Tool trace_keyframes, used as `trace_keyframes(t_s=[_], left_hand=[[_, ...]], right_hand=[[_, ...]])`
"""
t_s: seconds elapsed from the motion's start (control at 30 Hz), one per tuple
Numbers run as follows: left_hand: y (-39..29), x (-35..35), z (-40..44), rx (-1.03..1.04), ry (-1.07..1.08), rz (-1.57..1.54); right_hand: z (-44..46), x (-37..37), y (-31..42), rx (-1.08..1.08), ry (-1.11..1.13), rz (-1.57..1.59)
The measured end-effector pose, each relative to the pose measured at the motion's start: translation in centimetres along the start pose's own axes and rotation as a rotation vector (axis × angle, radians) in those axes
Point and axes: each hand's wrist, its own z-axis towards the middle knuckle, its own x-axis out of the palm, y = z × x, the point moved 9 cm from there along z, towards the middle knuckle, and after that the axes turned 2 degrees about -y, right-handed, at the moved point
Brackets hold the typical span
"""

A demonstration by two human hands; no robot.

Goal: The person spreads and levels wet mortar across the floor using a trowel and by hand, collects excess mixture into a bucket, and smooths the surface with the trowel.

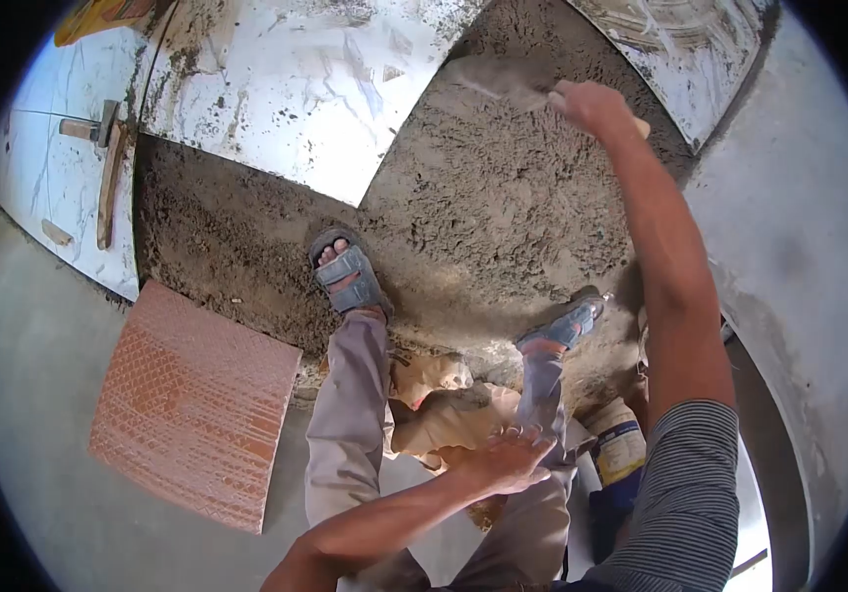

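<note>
My right hand (596,107) is closed around the handle of a trowel, with a pale handle end showing behind the fist. The trowel's blade (503,77) is smeared and blurred against the wet mortar bed (503,187), between the white tiles. Across my lower leg lies my left hand (508,459), its fingers stretched out and holding nothing. My two sandalled feet stand on the mortar, at its near side.
Large white marbled tiles (276,84) lie at the left, dirty with mortar. A hammer (98,126) and a wooden stick (110,187) rest there. One reddish tile (192,405) lies ridged side up at lower left. Torn paper sacks (443,419) and a labelled bag (621,449) sit near my legs.
</note>
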Motion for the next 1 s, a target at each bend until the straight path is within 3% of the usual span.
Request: trace_keyframes(t_s=[0.1,0.23,0.3,0.33,0.37,0.47,0.57,0.67,0.73,0.87,0.97,1.0], left_hand=[[0.1,-0.6,-0.2,-0.003,-0.006,0.007],[0.1,-0.9,-0.4,-0.003,-0.005,0.014],[-0.2,-1.5,-0.6,0.009,-0.028,-0.017],[-0.4,-1.9,-0.7,0.012,-0.041,-0.05],[-0.5,-2.5,-0.6,0.024,-0.055,-0.038],[-0.5,-1.8,-0.9,0.03,0.002,-0.024],[-0.5,-2.3,-0.9,0.061,-0.079,0.019],[-0.9,-3.9,-1.8,0.037,-0.026,0.041],[-1.3,-3.5,-2.2,0.064,0.119,0.176],[-0.6,-3.1,-2.0,0.038,-0.027,-0.025],[-0.6,-3.2,-1.9,0.054,-0.068,0.061],[-0.6,-3.0,-1.8,0.02,0.007,0.026]], right_hand=[[2.1,-1.1,-4.2,0.04,-0.134,0.043],[1.4,0.6,-4.7,0.077,-0.123,0.251],[-1.2,3.2,-4.3,0.224,-0.245,0.597],[-1.1,8.3,-5.8,0.319,-0.376,0.908],[-5.2,8.5,-2.2,0.63,-0.158,1.343],[-7.5,11.6,5.1,0.689,-0.116,1.86],[-4.4,11.5,11.2,0.708,-0.035,2.294],[-0.3,7.9,13.6,0.642,-0.085,2.239],[1.2,6.0,13.2,0.637,-0.091,2.169],[0.6,3.6,8.0,0.523,-0.124,1.606],[0.3,5.3,4.9,0.407,-0.072,1.522],[-1.1,6.1,5.1,0.393,0.025,1.42]])
